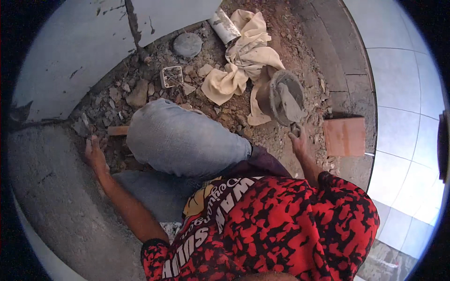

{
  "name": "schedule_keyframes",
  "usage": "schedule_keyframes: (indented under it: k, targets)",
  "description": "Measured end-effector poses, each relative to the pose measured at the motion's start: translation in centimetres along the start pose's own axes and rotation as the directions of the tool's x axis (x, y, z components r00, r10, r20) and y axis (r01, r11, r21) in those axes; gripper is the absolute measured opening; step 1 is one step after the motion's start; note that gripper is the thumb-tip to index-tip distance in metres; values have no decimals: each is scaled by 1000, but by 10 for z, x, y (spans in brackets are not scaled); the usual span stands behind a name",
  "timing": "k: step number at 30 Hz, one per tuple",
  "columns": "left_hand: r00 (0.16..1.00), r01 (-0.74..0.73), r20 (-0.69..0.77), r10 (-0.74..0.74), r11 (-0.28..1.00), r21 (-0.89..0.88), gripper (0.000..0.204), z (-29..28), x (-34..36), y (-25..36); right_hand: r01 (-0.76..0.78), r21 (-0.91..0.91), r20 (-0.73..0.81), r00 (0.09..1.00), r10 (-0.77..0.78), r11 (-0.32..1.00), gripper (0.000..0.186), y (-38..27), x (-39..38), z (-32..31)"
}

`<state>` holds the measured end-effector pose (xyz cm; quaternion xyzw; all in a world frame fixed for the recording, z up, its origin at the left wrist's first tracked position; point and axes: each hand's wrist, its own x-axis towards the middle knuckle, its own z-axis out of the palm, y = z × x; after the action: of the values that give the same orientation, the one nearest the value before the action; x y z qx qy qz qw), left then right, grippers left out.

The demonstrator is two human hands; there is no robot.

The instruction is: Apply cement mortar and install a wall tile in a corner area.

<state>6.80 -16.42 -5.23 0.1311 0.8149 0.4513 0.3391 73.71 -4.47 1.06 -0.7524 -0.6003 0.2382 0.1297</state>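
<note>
My right hand (301, 144) is closed around the handle of a trowel. Its grey, mortar-coated blade (289, 105) reaches into the mouth of a round dark bucket (265, 98), which stands on the rubble to the right of my knee. What lies deeper in the bucket is hard to make out. Over on the left, my left hand (96, 154) rests at the edge of the rough concrete (56, 173), its fingers stretched out and holding nothing that I can see. Close to those fingers, a reddish strip of tile or brick (117, 130) sticks out from behind my knee.
Broken stones (137, 93) and soil cover the ground ahead. Among them are a small white tub (172, 77) of nails or screws, a round grey disc (187, 45), a crumpled cream cloth (255, 54) and a pale pipe (224, 26). A terracotta tile (344, 136) lies right, beside white floor tiles (398, 84).
</note>
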Motion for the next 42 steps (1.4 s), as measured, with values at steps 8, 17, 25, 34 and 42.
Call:
schedule_keyframes:
  k: [8, 17, 25, 34, 42]
  targets:
    - [971, -235, -68, 230, 969, -79, 40, -13, -1, 4, 374, -69, -153, 912, -381, 925, 42, -111, -6, 26]
    - [964, -184, -178, 196, 979, 86, 54, -13, -42, -1, 772, 336, 207, 499, -842, 540, 44, -323, 65, 203]
    - [902, -350, -310, 300, 929, -118, 37, -38, -122, 20, 657, 749, 126, -3, -992, 93, 50, -460, -55, 385]
    - [859, -294, -451, 242, 955, -49, 27, -69, -206, 29, 489, 823, 248, 145, -958, 288, 49, -491, -120, 475]
    - [870, -260, -459, 182, 959, -111, 28, -76, -220, 27, 195, 901, 375, 100, -922, 387, 39, -510, -68, 450]
